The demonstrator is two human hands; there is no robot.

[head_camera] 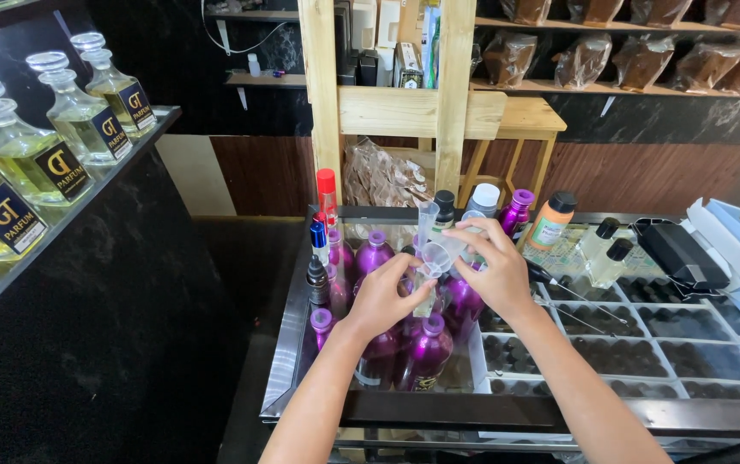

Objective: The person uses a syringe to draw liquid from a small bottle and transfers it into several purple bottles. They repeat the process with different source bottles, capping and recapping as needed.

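Note:
My left hand [380, 301] is closed around a small clear bottle, mostly hidden behind my fingers, held over a cluster of shiny purple bottles [426, 348]. A small clear funnel [435, 258] sits at the top of that bottle. My right hand [495, 271] tips a clear measuring cup [464, 236] toward the funnel. A tall clear measuring cylinder [427, 222] stands just behind the funnel.
A glass-topped counter [301, 344] holds trays of small dark-capped vials [619, 352], an orange bottle [549, 222], two clear bottles [604, 249] and a black pouch [681, 253]. Large stoppered bottles of yellow liquid [39, 163] line the left shelf. A wooden frame [387, 103] stands behind.

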